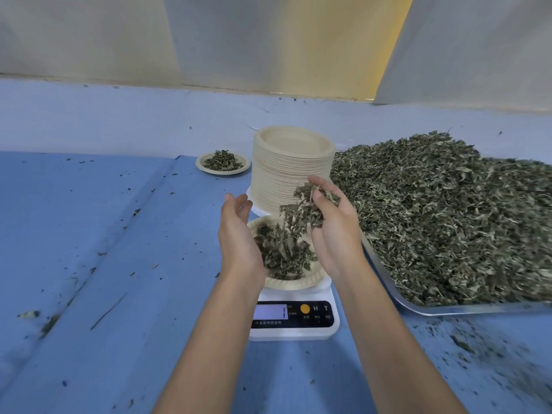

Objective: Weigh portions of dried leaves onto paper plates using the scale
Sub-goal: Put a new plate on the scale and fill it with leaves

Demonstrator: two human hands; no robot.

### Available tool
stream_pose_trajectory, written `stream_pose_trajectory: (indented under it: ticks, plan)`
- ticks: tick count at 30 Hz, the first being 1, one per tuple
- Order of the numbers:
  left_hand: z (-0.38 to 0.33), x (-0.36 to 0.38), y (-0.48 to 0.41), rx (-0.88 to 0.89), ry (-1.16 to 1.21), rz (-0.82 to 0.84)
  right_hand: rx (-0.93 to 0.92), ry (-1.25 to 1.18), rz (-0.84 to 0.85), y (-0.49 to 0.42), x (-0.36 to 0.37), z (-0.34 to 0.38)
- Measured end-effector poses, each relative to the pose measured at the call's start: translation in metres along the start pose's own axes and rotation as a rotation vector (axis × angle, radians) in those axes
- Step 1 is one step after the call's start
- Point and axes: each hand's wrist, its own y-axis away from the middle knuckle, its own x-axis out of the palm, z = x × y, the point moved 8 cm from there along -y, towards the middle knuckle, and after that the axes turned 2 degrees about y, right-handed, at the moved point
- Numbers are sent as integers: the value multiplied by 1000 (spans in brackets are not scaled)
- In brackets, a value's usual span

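Head view: dried leaves (286, 249) tumble onto a paper plate (298, 283) on the scale (294, 327), toward the desk's (119, 234) near edge. The right hand (334, 231) loosely grips a clump above it; the left hand (239, 234) is open, cupped beside the plate. Leaves look feather-light and crumbly, best scooped in gentle handfuls from the tray (448, 309) at the right edge.

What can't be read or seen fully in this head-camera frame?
Head view only.
Scale display: digits too faint and small.
Plate on the scale: left side hidden by the left hand, middle by its leaf pile.
Tray: cut off by the right edge.
Leaves in and below the right hand: motion-blurred.
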Motion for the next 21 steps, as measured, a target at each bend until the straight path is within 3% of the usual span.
stream_pose_trajectory:
  ticks: [4, 12, 17, 21]
  plan:
    - [-1, 1, 1, 3, 3, 6, 29, -121, -3, -2, -2, 0]
    - [-2, 3, 3, 6, 0, 22, -3, -104, -1, -1, -1, 0]
    - [-3, 4, 3, 20, 2, 25, -94, 126, -18, -2, -2, 3]
    - [-4, 5, 5, 30, -10, 35, -149, 341, 60, -1, 4, 2]
